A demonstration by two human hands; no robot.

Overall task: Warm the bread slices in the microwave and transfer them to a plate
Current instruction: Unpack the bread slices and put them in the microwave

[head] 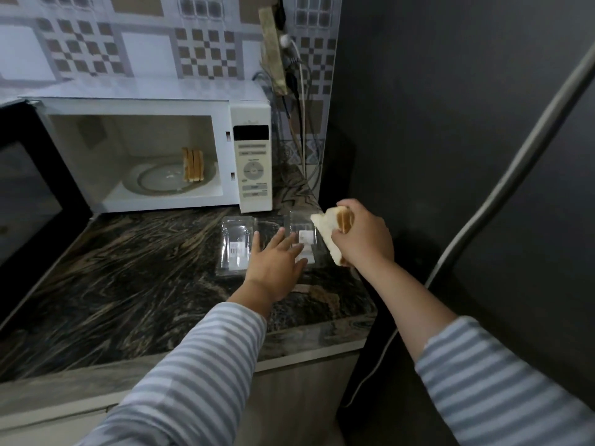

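The white microwave [154, 107] stands on the counter with its door [29, 194] swung open to the left. Inside, a few bread slices [193, 164] stand upright at the right edge of the glass turntable [151, 181]. My right hand [363, 236] grips more bread slices [328, 235] above the right end of a clear plastic container [236, 243] that lies open on the counter. My left hand [273, 262] hovers flat, fingers straight, over the middle of that container and holds nothing.
The dark marbled counter [128, 278] ends just right of the container. A dark wall or appliance with a long grey handle [515, 169] rises on the right. Cables and a plug [297, 91] hang behind the microwave's control panel [254, 165].
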